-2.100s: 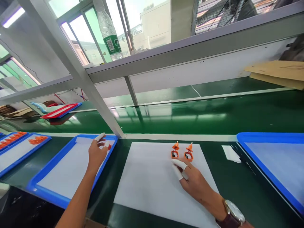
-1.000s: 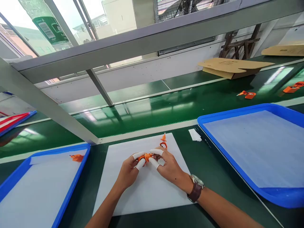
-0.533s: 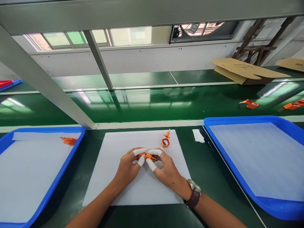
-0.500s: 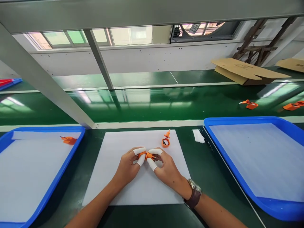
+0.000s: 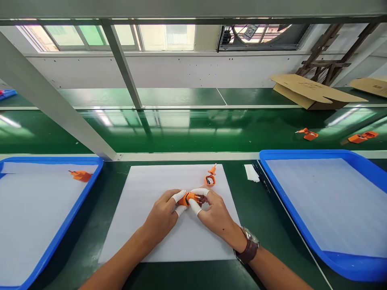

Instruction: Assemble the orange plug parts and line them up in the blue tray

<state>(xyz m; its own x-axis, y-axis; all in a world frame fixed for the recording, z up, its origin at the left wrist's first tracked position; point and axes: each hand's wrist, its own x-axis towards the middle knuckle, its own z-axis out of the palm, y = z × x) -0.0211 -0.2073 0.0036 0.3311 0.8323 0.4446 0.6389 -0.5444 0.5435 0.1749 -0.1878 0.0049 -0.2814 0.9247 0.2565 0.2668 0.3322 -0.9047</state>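
My left hand (image 5: 163, 213), with white covers on thumb and forefinger, grips the left end of a small orange plastic part (image 5: 188, 198). Pinching the part's right end, near some thin metal prongs, is my right hand (image 5: 217, 211), whose fingertips wear the same white covers. A dark line crosses the part's middle; the fingers hide much of the rest. Both hands are above a white sheet (image 5: 151, 177). Just beyond the right hand lies an open orange piece (image 5: 210, 180) with a pale inside and a pointed end.
Blue trays lined with white paper stand left (image 5: 99, 162) and right (image 5: 263, 155). An orange piece (image 5: 81, 176) lies in the left one. More orange pieces (image 5: 311, 136) lie on the green belt (image 5: 181, 137) behind. A slanted metal post (image 5: 75, 121) rises at left; cardboard (image 5: 314, 90) lies farther back.
The two orange portions between my hands now sit closer together, with the part turned somewhat. The orange pieces on the belt have moved left. My view has shifted slightly.
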